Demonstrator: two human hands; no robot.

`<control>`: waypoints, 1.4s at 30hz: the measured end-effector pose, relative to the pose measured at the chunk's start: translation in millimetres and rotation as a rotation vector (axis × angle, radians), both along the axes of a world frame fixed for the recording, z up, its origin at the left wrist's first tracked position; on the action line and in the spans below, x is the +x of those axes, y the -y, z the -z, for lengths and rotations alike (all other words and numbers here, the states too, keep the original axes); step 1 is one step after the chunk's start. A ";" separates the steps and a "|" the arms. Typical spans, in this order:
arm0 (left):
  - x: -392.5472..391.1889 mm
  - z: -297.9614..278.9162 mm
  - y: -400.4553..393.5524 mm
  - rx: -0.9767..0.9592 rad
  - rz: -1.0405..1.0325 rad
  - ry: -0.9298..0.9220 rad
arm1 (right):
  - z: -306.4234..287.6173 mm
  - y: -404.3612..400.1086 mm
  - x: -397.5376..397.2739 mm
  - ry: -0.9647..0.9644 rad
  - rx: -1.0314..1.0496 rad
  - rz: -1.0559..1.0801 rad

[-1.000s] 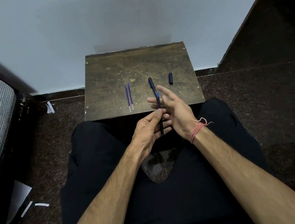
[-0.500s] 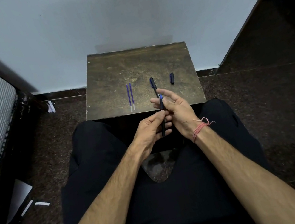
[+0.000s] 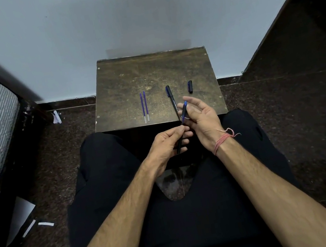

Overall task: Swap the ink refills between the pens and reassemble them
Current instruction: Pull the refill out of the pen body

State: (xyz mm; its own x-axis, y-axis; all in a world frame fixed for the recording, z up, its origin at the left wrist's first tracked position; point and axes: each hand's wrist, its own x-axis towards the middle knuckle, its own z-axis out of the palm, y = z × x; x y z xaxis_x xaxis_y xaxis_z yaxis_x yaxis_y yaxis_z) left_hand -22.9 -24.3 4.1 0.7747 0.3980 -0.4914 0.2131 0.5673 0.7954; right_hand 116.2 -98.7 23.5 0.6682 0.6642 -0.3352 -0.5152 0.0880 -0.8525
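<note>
The left hand [image 3: 167, 144] grips a dark pen [image 3: 182, 129] with thumb and fingers curled round its lower barrel, the pen tilted so its blue upper end points up and away toward the right hand [image 3: 201, 116]. The right hand is palm up with fingers loosely spread, and the pen's blue end lies against its fingers [image 3: 192, 100]; whether any finger pinches it I cannot tell. Just beyond the right hand's fingertips a second pen [image 3: 171, 97] lies on the small wooden table [image 3: 127, 75], and a little farther out, to that hand's right, lies a dark pen cap [image 3: 190, 86]. Beyond the left hand, well apart from it, two blue ink refills [image 3: 144, 108] lie side by side on the table, nearly parallel. A red thread band [image 3: 223, 140] circles the right wrist
</note>
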 end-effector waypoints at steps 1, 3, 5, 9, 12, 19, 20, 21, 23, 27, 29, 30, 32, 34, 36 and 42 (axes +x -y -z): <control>0.3 -0.3 0.3 0.014 0.000 -0.005 | -0.7 0.4 0.4 -0.004 -0.006 -0.002; 0.8 -1.0 -1.0 0.025 -0.018 -0.015 | -0.5 0.2 -1.7 0.010 -0.024 -0.023; 1.3 -0.6 -2.3 0.023 -0.038 -0.037 | 2.2 -0.8 -5.3 0.035 -0.035 -0.050; 3.5 3.8 -1.0 0.044 -0.090 -0.063 | 6.0 -2.1 -8.0 0.071 -0.058 -0.077; 3.5 7.7 -1.5 0.101 -0.075 -0.071 | 4.0 -1.7 -5.1 0.014 -0.028 -0.026; 2.2 10.2 -4.4 0.124 -0.056 -0.069 | 3.5 -0.8 30.9 0.112 -0.060 0.259; 2.1 10.1 -5.0 0.116 -0.065 -0.057 | 6.1 0.1 38.6 0.181 -0.123 0.279; 2.2 9.9 -5.3 0.110 -0.074 -0.046 | 9.1 0.6 45.7 0.258 -0.196 0.283; 2.3 10.1 -5.7 0.110 -0.103 -0.028 | 15.4 0.3 57.4 0.421 -0.347 0.259; 1.9 11.9 -8.1 0.127 -0.163 -0.014 | 24.6 -8.1 67.4 0.680 -0.568 0.187; 1.3 12.8 -10.2 0.115 -0.173 -0.007 | 28.3 -14.1 69.8 0.767 -0.644 0.166; 1.3 13.4 -11.0 0.103 -0.178 -0.002 | 29.3 -16.7 70.8 0.807 -0.681 0.160; 1.7 15.0 -12.7 0.084 -0.183 0.001 | 29.5 -22.0 73.4 0.842 -0.722 0.159; 1.3 16.4 -14.1 0.075 -0.187 -0.006 | 28.9 -26.3 75.2 0.838 -0.737 0.155; 0.3 17.1 -15.3 0.072 -0.195 -0.010 | 28.3 -28.5 74.8 0.857 -0.762 0.156; 0.0 16.1 -14.3 0.070 -0.190 0.008 | 27.1 -27.3 73.3 0.881 -0.801 0.170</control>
State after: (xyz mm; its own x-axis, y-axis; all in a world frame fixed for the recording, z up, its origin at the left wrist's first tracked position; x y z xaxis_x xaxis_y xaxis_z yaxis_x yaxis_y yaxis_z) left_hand -22.9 -10.0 -12.1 0.6859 0.5705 -0.4518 0.1008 0.5404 0.8353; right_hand 189.5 -71.5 -3.6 0.9340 0.3573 0.0036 0.2389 -0.6169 -0.7499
